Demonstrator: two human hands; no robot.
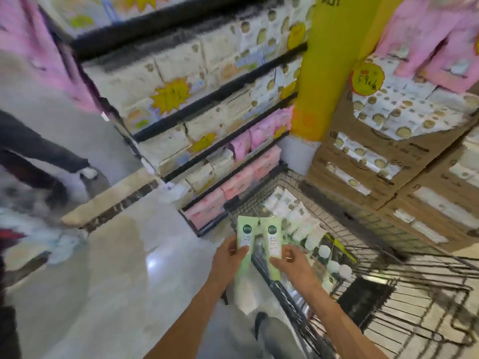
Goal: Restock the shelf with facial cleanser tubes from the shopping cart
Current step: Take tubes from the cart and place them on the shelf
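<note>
Left hand (229, 255): fingers wrapped round a green cleanser tube (244, 244), held up at 6 o'clock.
Right hand (290, 260): pinching a second tube (273, 246) just beside the first.
Cart (388, 281): at 5 o'clock, more tubes (311, 234) lying inside, so plenty seems left.
Shelf (207, 125): at 12 o'clock; neither tube placed yet.

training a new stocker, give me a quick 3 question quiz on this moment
1. True or false: each hand holds a green tube.
2. Where is the cart relative to the hands? A) left B) right C) behind
3. What colour are the packs on the lowest shelf?

Key:
1. True: left hand grips one green tube, right hand the other tube.
2. B: cart.
3. Pink: lowest shelf.
</note>
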